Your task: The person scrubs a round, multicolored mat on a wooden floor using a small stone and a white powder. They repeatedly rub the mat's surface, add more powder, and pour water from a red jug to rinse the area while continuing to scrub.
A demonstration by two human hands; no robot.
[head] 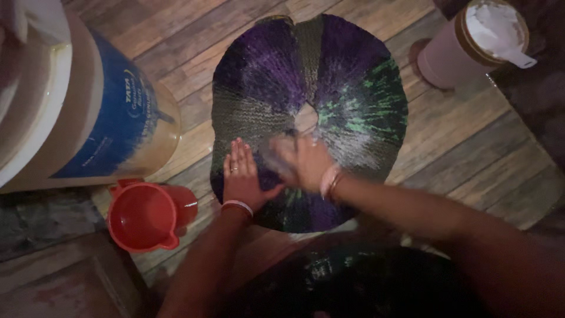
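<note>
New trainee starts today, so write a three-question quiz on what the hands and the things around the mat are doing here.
1. True or false: the left hand lies flat, palm down, on the round woven purple, green and grey mat.
2. Which thing stands nearest the left hand? A) red plastic jug B) pink tumbler with white powder C) big blue and white drum
3. Fill in: the right hand is motion-blurred over the mat near its ____.

Key:
1. True.
2. A.
3. Centre hole; whether it holds anything cannot be told.
</note>
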